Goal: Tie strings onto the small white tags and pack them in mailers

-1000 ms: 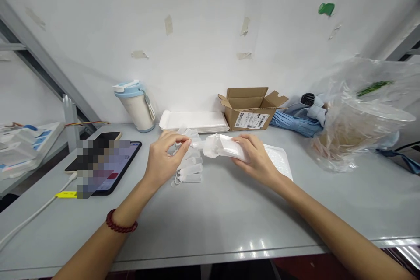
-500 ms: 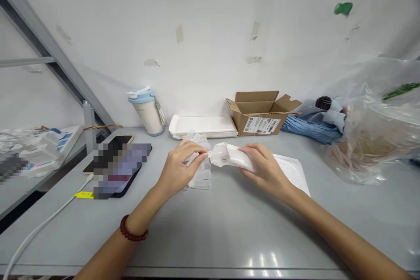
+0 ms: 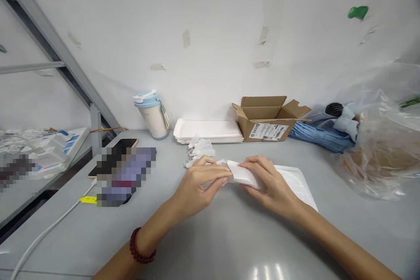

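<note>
Fingers [image 3: 215,174] on the L hand [image 3: 197,187] are pinching the near end of a white packet [image 3: 241,174], thumb under, index on top. R hand [image 3: 274,187] has the other end, thumb below + fingers over it, so it's a 2-handed grip w/ the packet held just above the desk [image 3: 210,245], approx mid-view. A flat white padded sleeve [image 3: 297,179] pokes out past the R hand; can't tell if it's the same piece as the packet bc the hand covers the join.

Right behind the L hand there's a little pile of translucent bits [image 3: 201,148], too blurry to ID. Back of that, by the wall, a stack of white mailers [image 3: 210,130], then an open cardboard box [image 3: 267,122] w/ a label right next to it. Further R: a blue folded cloth thing [image 3: 323,136] (umbrella, prob) and a big clear plastic bag [image 3: 383,162].

L side: white tumbler [image 3: 153,118] w/ blue lid by the wall, + 2 phones, a black phone [image 3: 114,151] and a lit phone [image 3: 134,170], both partly pixelated. White cable [image 3: 49,229] w/ yellow tag [image 3: 88,200] runs nearby. Dark red bracelet [image 3: 141,247] on the L wrist btw.
</note>
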`<act>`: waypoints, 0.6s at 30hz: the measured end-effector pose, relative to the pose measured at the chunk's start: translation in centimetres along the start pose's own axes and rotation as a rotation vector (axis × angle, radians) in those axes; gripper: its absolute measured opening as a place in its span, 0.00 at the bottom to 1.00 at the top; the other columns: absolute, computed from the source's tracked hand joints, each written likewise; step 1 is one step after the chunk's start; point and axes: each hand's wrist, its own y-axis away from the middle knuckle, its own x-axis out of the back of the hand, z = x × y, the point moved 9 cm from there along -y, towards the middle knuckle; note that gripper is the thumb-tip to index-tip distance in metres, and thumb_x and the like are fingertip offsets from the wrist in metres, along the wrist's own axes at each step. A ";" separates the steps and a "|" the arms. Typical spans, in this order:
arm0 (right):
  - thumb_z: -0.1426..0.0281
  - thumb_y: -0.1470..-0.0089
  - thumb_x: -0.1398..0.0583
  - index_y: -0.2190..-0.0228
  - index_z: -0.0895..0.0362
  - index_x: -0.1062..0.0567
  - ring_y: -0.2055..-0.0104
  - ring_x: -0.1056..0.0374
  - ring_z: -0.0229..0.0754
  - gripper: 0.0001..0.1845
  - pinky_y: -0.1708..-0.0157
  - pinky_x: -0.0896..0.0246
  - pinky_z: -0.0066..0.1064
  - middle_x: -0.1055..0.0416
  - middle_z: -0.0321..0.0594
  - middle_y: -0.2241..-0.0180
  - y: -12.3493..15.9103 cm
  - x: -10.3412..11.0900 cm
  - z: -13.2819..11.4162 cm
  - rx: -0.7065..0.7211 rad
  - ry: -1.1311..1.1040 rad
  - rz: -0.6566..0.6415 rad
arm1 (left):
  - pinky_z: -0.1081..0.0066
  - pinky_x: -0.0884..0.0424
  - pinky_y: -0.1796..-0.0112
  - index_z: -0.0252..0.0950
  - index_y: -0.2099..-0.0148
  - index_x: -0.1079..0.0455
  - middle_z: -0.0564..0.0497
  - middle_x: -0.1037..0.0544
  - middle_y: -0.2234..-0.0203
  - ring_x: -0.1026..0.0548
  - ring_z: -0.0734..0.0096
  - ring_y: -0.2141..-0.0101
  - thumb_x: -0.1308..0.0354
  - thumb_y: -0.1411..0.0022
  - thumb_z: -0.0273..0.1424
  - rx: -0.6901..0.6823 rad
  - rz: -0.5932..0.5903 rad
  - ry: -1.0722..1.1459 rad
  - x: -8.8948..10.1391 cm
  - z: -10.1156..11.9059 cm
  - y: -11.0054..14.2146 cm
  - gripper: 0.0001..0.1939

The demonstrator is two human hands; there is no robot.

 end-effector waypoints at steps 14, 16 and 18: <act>0.66 0.47 0.43 0.54 0.50 0.34 0.53 0.35 0.49 0.17 0.57 0.36 0.43 0.33 0.44 0.56 -0.1 1.0 3.9 -0.112 0.090 0.100 | 0.65 0.31 0.65 0.38 0.63 0.24 0.49 0.19 0.67 0.27 0.62 0.69 0.44 0.50 0.36 0.611 0.125 -0.330 6.2 -16.3 2.5 0.13; 0.66 0.46 0.43 0.54 0.51 0.34 0.53 0.35 0.49 0.16 0.57 0.36 0.44 0.33 0.44 0.56 -0.2 1.1 3.8 -0.116 0.087 0.093 | 0.65 0.32 0.65 0.38 0.64 0.24 0.49 0.19 0.68 0.26 0.61 0.69 0.44 0.49 0.36 0.608 0.105 -0.339 5.7 -16.4 2.5 0.12; 0.66 0.46 0.43 0.54 0.52 0.34 0.53 0.35 0.50 0.16 0.57 0.37 0.44 0.34 0.45 0.56 -0.2 1.0 3.9 -0.121 0.081 0.086 | 0.67 0.33 0.66 0.39 0.66 0.24 0.49 0.19 0.70 0.26 0.62 0.69 0.44 0.48 0.36 0.609 0.114 -0.355 5.5 -16.2 2.3 0.11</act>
